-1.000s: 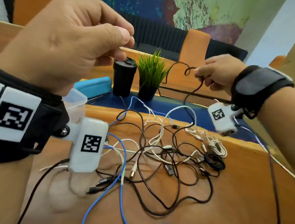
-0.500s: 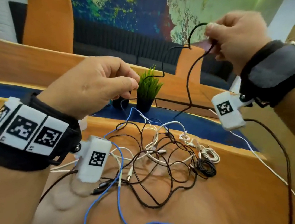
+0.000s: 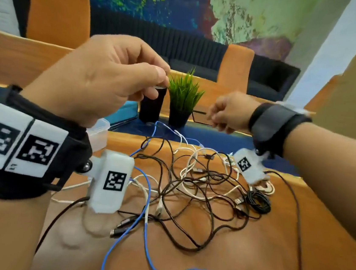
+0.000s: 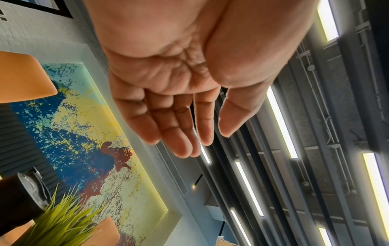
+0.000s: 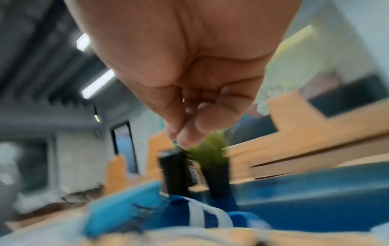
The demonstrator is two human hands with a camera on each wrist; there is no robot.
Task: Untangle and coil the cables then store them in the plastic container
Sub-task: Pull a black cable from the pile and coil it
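A tangle of black, white and blue cables (image 3: 189,180) lies on the wooden table (image 3: 258,255). A small black coil (image 3: 258,201) sits at its right edge. My left hand (image 3: 160,77) is raised above the pile, thumb pressed to the forefinger in a pinch. In the left wrist view the left hand (image 4: 212,138) shows long fingers with the thumb alongside them. My right hand (image 3: 213,121) hovers low over the table's far edge, fingers curled. In the blurred right wrist view the right hand (image 5: 181,138) pinches thumb to forefinger. The thin black strand between the hands barely shows. The clear plastic container (image 3: 99,132) stands behind my left wrist.
A black cup (image 3: 152,107) and a small potted plant (image 3: 184,93) stand on the blue strip beyond the table. A teal case (image 3: 124,112) lies beside the container. A long blue cable (image 3: 146,231) trails toward the near edge. Orange chairs stand behind.
My right hand dropped from high on the right to just above the table's far edge. The black strand looping up between the hands no longer shows. My left hand keeps its pinch.
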